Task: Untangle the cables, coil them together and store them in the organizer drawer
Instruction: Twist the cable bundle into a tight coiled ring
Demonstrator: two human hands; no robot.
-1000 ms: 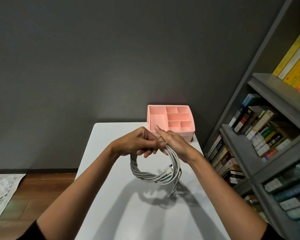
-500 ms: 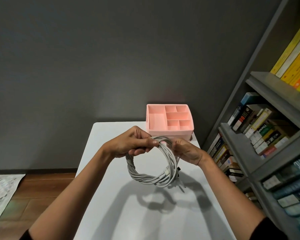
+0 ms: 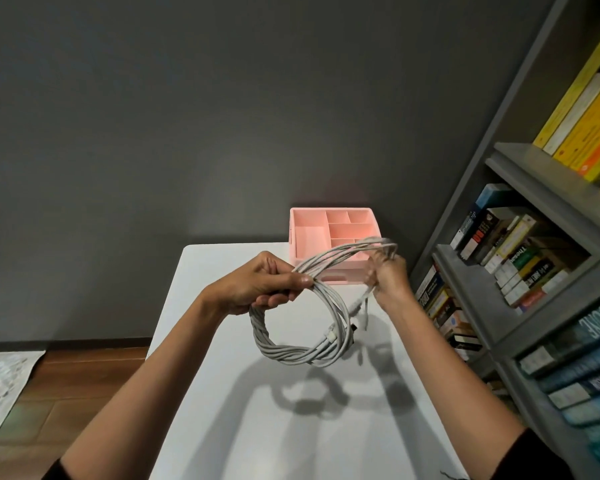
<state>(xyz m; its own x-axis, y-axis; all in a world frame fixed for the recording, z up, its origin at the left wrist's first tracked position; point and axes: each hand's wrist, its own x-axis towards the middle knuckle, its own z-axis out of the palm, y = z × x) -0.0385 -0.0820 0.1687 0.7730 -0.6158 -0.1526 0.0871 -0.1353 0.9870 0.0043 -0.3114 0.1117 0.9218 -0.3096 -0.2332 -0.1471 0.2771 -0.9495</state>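
Observation:
A round coil of pale grey cables [image 3: 291, 351] hangs in the air above the white table [image 3: 291, 427]. My left hand [image 3: 260, 285] grips the coil at its top left, thumb pressed on the strands. My right hand [image 3: 388, 275] holds a bundle of loose strands pulled out to the right and up, blurred by motion. White plug ends dangle at the coil's right side. The pink organizer [image 3: 333, 237] with several open compartments stands at the table's far edge, just behind my hands.
A grey bookshelf [image 3: 520, 271] full of books runs along the right side, close to the table. A dark grey wall stands behind. Wooden floor and a patterned mat [image 3: 0, 386] lie to the left.
My right hand has moved right and up, drawing a stretch of cable strands out of the coil. My left hand keeps its grip on the coil's top.

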